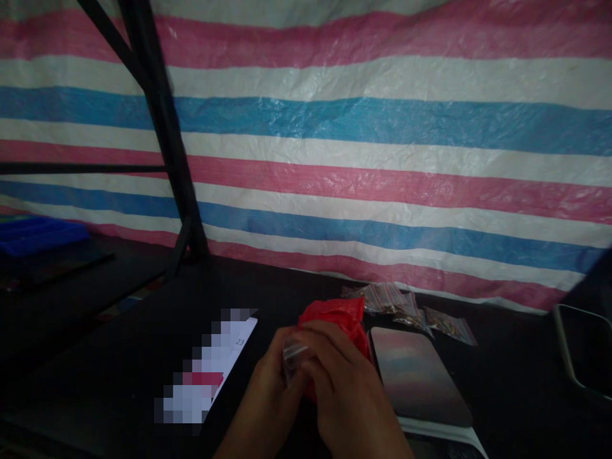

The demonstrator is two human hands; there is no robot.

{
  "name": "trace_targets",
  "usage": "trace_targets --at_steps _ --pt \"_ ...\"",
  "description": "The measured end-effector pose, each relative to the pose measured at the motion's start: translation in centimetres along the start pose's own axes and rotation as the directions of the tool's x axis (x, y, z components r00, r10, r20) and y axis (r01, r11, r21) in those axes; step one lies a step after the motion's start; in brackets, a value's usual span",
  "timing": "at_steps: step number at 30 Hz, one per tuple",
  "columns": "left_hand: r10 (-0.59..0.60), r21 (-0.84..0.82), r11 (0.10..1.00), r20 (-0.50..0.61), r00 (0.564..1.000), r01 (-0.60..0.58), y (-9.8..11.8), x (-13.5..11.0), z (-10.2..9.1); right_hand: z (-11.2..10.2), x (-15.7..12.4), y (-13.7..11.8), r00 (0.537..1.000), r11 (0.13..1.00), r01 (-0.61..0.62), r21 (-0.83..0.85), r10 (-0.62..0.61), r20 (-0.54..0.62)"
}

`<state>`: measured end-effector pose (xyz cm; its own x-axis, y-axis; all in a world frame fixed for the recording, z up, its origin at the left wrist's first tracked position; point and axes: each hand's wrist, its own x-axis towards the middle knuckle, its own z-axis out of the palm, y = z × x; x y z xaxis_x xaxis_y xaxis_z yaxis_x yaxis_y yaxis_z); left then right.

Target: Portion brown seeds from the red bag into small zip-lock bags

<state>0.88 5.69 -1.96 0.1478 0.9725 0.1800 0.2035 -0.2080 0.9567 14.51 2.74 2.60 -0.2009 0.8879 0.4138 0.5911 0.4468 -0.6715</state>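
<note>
the left hand (276, 376) and right hand (347, 370) meet over the black table (129, 370), fingers closed on a small clear plastic bag (294, 352) between them. it sits just in front of a crumpled red bag (335, 311), left of a silver-topped scale (421, 376) and some filled packets (389, 298).

Clear bag (294, 352) & red bag (335, 312): thin plastic, shiny, latter crinkly. Scale plate (421, 376) = smooth metal, semi-gloss w/ blurry reflections. Striped sheet (335, 118) wrinkled glossy plastic; surface (119, 357) smooth, mostly matt.
</note>
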Motion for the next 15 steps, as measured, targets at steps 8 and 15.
trace_targets --at_steps 8,15 --pt "-0.089 -0.112 0.991 -0.129 0.988 0.074 -0.4 0.6 -0.2 -2.0 -0.1 3.4 0.936 0.981 -0.166 0.098 0.188 -0.297" --pt "-0.184 -0.191 0.973 -0.320 0.929 0.127 -1.3 1.4 -1.3 -1.6 -1.0 3.7 0.975 0.981 -0.192 -0.017 0.193 0.111"
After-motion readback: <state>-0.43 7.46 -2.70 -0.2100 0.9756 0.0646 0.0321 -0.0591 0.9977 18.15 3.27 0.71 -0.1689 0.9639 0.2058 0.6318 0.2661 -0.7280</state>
